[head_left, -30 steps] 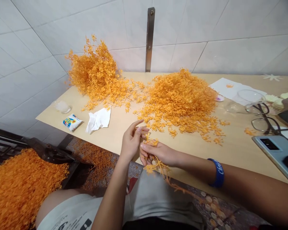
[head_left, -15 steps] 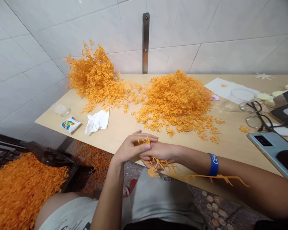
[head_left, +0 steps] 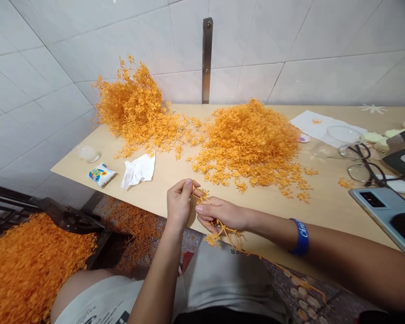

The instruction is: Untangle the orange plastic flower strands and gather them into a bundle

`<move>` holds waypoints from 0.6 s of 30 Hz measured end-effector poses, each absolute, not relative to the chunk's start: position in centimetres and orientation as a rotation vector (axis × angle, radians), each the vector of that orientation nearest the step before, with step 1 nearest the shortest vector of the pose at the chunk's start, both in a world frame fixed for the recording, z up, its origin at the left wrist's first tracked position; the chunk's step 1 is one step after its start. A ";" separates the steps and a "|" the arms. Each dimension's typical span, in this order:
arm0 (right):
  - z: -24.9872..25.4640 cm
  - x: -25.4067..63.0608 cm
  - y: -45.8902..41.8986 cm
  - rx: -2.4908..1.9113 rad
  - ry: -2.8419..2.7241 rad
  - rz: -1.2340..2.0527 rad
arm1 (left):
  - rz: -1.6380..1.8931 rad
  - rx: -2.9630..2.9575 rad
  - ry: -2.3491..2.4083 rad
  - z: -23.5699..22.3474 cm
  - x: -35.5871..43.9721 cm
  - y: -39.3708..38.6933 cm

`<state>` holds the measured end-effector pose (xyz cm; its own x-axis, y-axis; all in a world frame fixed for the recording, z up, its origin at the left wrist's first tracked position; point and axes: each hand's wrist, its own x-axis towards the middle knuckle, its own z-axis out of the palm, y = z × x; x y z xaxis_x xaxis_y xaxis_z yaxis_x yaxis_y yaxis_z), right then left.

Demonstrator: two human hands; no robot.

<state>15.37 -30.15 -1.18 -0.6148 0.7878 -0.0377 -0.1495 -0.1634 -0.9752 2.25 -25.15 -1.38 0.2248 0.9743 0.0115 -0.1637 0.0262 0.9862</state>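
Just over the front edge of the table, my right hand [head_left: 224, 213] is wrapped round a thin orange plastic flower stem [head_left: 231, 234]. Its small blossoms hang below the fingers, and a long bare end trails down to the right over my lap. My left hand [head_left: 180, 201] pinches the upper tip of this stem between thumb and forefinger, a little to the left of the right hand. Parts of the stem inside the right fist are hidden. Behind the hands lies a pile of orange flowers [head_left: 253, 139] on the table.
Another orange heap [head_left: 135, 108] leans at the back left of the table [head_left: 155, 200]. Crumpled paper [head_left: 140, 171] and a small packet [head_left: 101, 174] lie at left. Eyeglasses [head_left: 367, 173] and a phone [head_left: 381, 211] are at right. More orange pieces [head_left: 23, 265] fill the lower left.
My left hand has come off the top of the right hand and turned to pinch the stem's tip. The stem's trailing end has swung downward.
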 end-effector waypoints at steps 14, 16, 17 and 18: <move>-1.2 15.7 -30.1 -0.631 -0.969 1.992 | 1.060 1.251 0.896 -0.7 2.7 -24.9; -1.2 15.8 -30.0 -0.560 -0.906 2.022 | 1.016 1.274 0.905 -0.5 2.7 -25.0; -1.3 15.9 -29.9 -0.533 -0.904 2.021 | 0.992 1.271 0.922 -0.4 2.7 -25.1; -1.3 15.9 -29.9 -0.511 -0.911 2.020 | 0.978 1.260 0.939 -0.4 2.7 -25.1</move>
